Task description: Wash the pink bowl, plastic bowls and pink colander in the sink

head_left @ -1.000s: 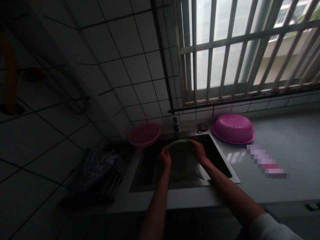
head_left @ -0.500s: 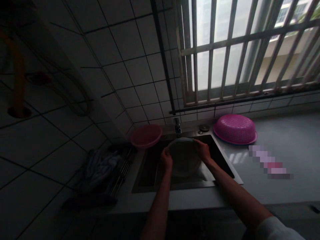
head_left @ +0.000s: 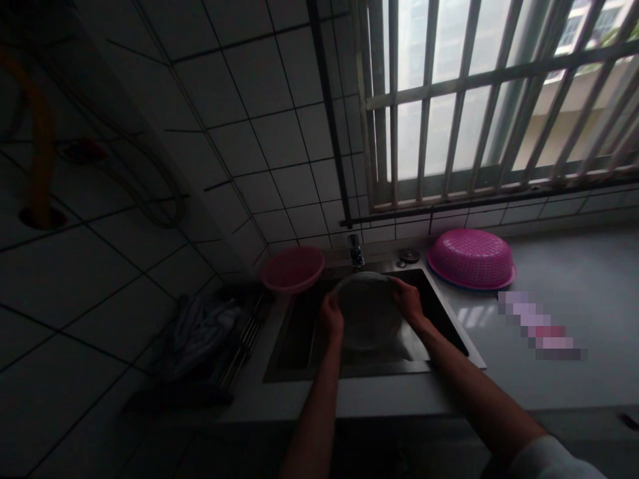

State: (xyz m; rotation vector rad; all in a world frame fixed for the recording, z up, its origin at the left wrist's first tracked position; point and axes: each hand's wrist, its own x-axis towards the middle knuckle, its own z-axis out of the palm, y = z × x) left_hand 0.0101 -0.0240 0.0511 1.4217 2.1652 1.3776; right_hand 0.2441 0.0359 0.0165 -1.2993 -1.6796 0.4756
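Observation:
Between my hands is a round, pale basin (head_left: 369,316), held over the sink (head_left: 309,377) with its rim tilted up toward the faucet (head_left: 355,251). My left hand (head_left: 331,318) is closed on the left side of the rim. On the right side, my right hand (head_left: 407,301) grips the same rim with the fingers wrapped around it. The dim light hides what the basin contains, if anything.
A pink basin (head_left: 293,269) sits at the sink's back left corner. An upturned magenta basket (head_left: 470,258) lies on the counter (head_left: 579,273) to the right, near a blurred-out patch. At left are crumpled cloth (head_left: 200,332) and a metal rack (head_left: 244,349). A barred window is behind.
The basin has tilted very slightly, its rim showing a little differently. Both hands keep their hold, and the view has shifted a little.

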